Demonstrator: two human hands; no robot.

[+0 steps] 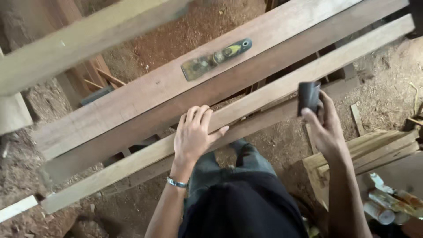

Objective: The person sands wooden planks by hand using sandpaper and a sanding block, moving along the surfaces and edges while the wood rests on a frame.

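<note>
Fingers (196,115) of left hand (192,137) spread flat, pressing narrow plank (273,90), gripping nothing (metal bracelet (176,182) on wrist). Right hand (326,128) clenched around dark folded sandpaper piece (308,96), held just above plank's near edge. Stacked wood slats (365,152) beside right forearm. Beyond narrow plank, wide board (145,94); putty knife (215,58) lies on it, untouched. Sawdust floor (189,35) behind.

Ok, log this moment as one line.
left hand: flat on narrow plank | right hand: holds dark folded sheet | putty knife: on wide plank
</note>
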